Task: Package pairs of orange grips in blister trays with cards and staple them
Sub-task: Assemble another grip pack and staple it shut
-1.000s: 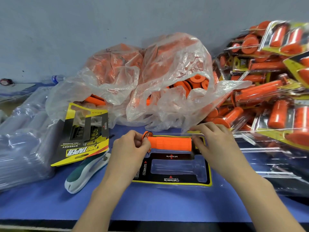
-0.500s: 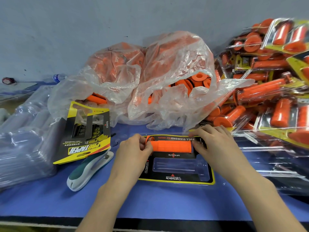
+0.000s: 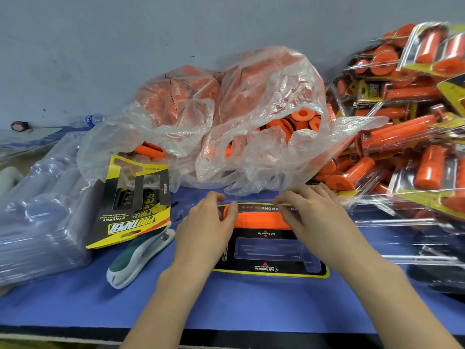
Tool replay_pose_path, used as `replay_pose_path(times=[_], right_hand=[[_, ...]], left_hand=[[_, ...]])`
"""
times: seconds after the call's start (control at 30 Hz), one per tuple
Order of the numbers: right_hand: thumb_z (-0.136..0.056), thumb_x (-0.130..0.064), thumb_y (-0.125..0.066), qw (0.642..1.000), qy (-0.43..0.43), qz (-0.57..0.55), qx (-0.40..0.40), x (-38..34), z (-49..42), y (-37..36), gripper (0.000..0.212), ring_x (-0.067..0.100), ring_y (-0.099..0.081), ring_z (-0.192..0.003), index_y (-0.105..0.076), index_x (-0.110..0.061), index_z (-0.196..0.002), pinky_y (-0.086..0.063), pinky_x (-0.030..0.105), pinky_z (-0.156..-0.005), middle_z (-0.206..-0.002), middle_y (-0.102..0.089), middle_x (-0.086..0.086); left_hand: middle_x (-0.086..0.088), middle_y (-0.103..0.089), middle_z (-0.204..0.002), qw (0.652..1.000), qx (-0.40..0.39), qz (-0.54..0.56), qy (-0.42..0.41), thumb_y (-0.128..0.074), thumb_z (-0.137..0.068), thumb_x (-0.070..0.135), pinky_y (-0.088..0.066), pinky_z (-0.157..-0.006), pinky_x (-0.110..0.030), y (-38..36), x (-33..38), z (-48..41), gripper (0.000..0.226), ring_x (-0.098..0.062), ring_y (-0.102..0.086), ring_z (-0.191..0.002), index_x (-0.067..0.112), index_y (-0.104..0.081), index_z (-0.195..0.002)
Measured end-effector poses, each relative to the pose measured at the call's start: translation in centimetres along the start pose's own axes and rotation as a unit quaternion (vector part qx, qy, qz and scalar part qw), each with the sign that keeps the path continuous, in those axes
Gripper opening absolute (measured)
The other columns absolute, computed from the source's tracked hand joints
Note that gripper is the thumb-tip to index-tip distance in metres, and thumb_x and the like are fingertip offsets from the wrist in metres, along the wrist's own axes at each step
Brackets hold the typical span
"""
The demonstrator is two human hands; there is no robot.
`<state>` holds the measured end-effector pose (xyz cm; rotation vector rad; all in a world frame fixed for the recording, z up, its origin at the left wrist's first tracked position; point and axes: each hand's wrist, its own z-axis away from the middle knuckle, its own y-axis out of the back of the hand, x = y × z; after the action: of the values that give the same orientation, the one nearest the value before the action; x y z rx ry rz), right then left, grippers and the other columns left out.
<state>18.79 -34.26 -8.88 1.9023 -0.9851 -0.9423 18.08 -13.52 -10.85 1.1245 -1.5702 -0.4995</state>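
Blue worktop (image 3: 226, 306), seen from the head camera. Both hands work at one pack near the middle.

- Card (image 3: 269, 270), black with a yellow edge, lies flat on the worktop with a clear blister tray (image 3: 273, 249) over it. The near cavity of the tray holds nothing.
- One orange grip (image 3: 261, 220) lies crosswise in the far cavity, long axis left to right.
- Left hand (image 3: 206, 230): fingers curled over the grip's left end with the thumb laid on top, clamped on it.
- Right hand (image 3: 314, 217): fingers bent and close together at the grip's right end, with the thumb against it, clamped there. The fingertips reach the tray's far edge.

Around the pack:
- Stapler (image 3: 141, 255), green and white, lies on the worktop just left of the left wrist, apart from it.
- Spare cards (image 3: 137, 205) lean beside the stapler, tilted, with their print upside down.
- Stack of clear trays (image 3: 37, 217) at far left.
- Two plastic bags (image 3: 226, 117) of loose orange grips stand behind the hands, the right one open.
- Heap of finished packs (image 3: 407, 127) at right, some of it blurred.
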Motion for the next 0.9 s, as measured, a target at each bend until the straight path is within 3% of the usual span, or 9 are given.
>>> replay_pose_path(times=[0.3, 0.5, 0.63, 0.77, 0.9], right_hand=[[-0.094, -0.040, -0.055, 0.999, 0.010, 0.004, -0.050, -1.2, -0.7, -1.3, 0.018, 0.022, -0.054, -0.105, -0.067, -0.032, -0.104, -0.031, 0.041, -0.109, -0.102, -0.063, -0.008], [-0.096, -0.044, -0.046, 0.999, 0.009, -0.013, -0.052, -2.0, -1.3, -0.8, 0.025, 0.020, -0.052, -0.109, -0.066, -0.034, -0.107, -0.032, 0.040, -0.109, -0.108, -0.063, -0.012], [-0.099, -0.042, -0.043, 0.999, 0.018, -0.026, -0.040, -2.3, -2.6, -0.2, 0.025, 0.019, -0.050, -0.108, -0.063, -0.034, -0.112, -0.034, 0.034, -0.102, -0.111, -0.062, -0.010], [-0.101, -0.041, -0.041, 0.998, 0.027, -0.048, -0.035, -2.7, -4.5, -0.4, 0.024, 0.016, -0.047, -0.111, -0.060, -0.037, -0.114, -0.031, 0.029, -0.099, -0.115, -0.058, -0.014], [-0.101, -0.041, -0.039, 0.995, 0.031, -0.082, -0.052, -2.8, -6.1, -1.1, 0.025, 0.017, -0.048, -0.109, -0.059, -0.035, -0.114, -0.036, 0.030, -0.093, -0.110, -0.056, -0.011]], left_hand=[[0.010, -0.053, -0.071, 0.999, -0.010, -0.052, 0.002, -0.043, -0.095, 0.035, -0.029, -0.047, -0.029, -1.1, 0.6, -1.5, 0.013, -0.017, -0.052, -0.070, 0.026, -0.052, -0.093], [0.006, -0.059, -0.098, 0.998, 0.010, -0.065, -0.013, -0.038, -0.098, 0.044, -0.036, -0.063, -0.033, -0.3, 1.1, -1.4, 0.022, -0.021, -0.060, -0.091, 0.028, -0.053, -0.101], [0.003, -0.060, -0.089, 0.997, 0.070, -0.041, -0.008, -0.041, -0.097, 0.038, -0.037, -0.058, -0.032, 3.7, -0.7, -3.5, 0.020, -0.020, -0.056, -0.078, 0.026, -0.055, -0.088], [-0.013, -0.068, -0.097, 0.983, 0.050, -0.170, 0.050, -0.043, -0.089, 0.012, -0.051, -0.081, -0.045, 7.9, -4.3, -9.5, 0.026, -0.037, -0.060, -0.091, 0.010, -0.069, -0.091], [-0.020, -0.058, -0.130, 0.956, -0.073, -0.256, 0.119, -0.045, -0.096, 0.009, -0.045, -0.103, -0.043, 8.1, -6.0, -16.4, 0.032, -0.037, -0.054, -0.119, 0.007, -0.061, -0.124]])
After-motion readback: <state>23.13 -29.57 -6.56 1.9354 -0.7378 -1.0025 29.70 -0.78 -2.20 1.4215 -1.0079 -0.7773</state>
